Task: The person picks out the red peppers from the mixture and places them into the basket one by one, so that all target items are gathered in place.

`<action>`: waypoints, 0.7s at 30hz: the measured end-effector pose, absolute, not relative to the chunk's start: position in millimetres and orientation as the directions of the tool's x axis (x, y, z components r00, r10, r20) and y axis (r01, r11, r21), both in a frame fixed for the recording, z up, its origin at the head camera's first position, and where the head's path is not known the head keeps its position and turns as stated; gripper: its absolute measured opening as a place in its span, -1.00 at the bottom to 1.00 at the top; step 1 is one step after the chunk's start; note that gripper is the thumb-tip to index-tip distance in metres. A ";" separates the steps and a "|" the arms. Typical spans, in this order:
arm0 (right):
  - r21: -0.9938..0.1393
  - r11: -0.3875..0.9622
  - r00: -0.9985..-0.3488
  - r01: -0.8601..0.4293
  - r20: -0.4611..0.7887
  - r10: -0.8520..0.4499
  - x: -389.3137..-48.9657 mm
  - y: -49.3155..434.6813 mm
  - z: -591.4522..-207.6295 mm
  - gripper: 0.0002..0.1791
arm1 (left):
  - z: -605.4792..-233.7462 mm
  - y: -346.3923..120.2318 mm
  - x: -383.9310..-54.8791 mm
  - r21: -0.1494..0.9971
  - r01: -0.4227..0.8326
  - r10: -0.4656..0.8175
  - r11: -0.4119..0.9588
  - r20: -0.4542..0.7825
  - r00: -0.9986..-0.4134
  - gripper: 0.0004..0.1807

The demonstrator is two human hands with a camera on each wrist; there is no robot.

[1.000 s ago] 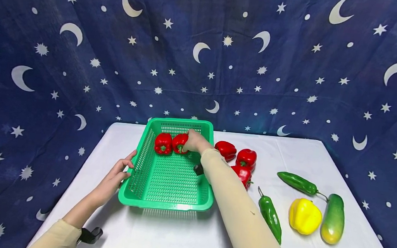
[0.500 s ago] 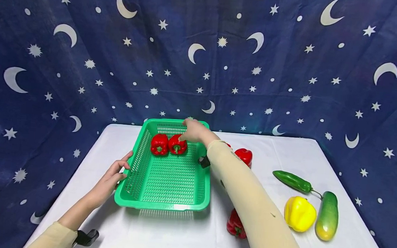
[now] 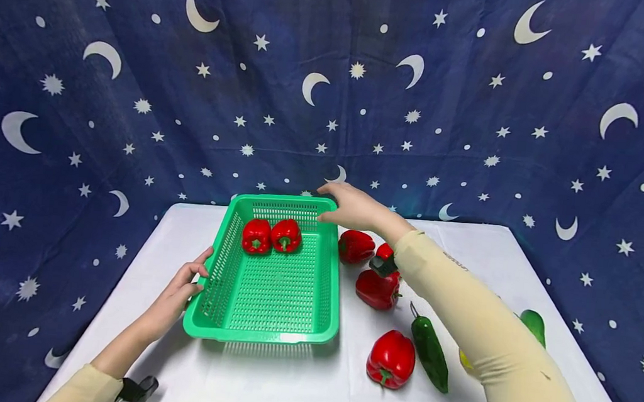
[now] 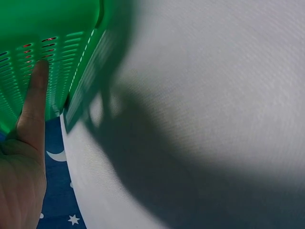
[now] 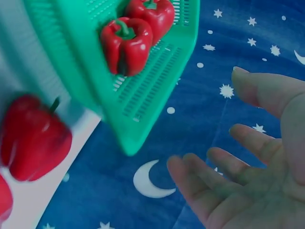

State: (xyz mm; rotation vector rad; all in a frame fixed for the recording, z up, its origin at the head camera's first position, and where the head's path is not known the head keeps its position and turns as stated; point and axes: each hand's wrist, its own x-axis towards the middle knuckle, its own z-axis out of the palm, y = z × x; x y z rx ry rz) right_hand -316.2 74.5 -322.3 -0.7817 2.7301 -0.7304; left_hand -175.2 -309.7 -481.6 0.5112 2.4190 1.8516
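A green plastic basket (image 3: 334, 290) stands on the white cloth, holding two red bell peppers, one on the left (image 3: 257, 237) and one beside it (image 3: 286, 235), near its back wall. My left hand (image 3: 168, 306) rests against the basket's left side; in the left wrist view one straight finger (image 4: 34, 102) lies along the slotted wall. Over the back right corner is my right hand (image 3: 358, 210), its fingers spread with nothing between them. Just below it, outside the basket, sits a red bell pepper (image 3: 356, 246). The right wrist view shows the empty palm (image 5: 257, 191).
Right of the basket lie more red bell peppers, one mid-table (image 3: 379, 289) and one nearer the front (image 3: 391, 359), beside a green chili pepper (image 3: 430, 353). My right sleeve (image 3: 492, 340) mostly covers a yellow pepper (image 3: 465, 360) and a green vegetable (image 3: 533, 325). A starry curtain (image 3: 274, 84) hangs behind.
My right hand has let go of the right-hand bell pepper in the basket, then risen and moved right past the back corner. The left hand stays at the basket's side.
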 end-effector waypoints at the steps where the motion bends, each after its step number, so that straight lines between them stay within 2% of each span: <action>1: -0.509 0.742 -0.841 -0.437 -0.062 -0.538 -313.7 80.8 -322.2 -0.26 | -481.5 -309.6 -175.5 0.947 0.231 0.293 0.223 0.161 -0.942 -0.79; 14: -0.523 0.763 -0.883 -0.380 -0.039 -0.467 -301.5 157.6 -345.3 -0.22 | -481.3 -308.9 -172.9 0.945 0.218 0.280 0.243 0.147 -0.949 -0.79; 21: -0.568 0.746 -0.898 -0.346 -0.029 -0.439 -294.1 185.4 -368.9 -0.15 | -481.1 -306.9 -172.9 0.946 0.220 0.276 0.237 0.151 -0.949 -0.78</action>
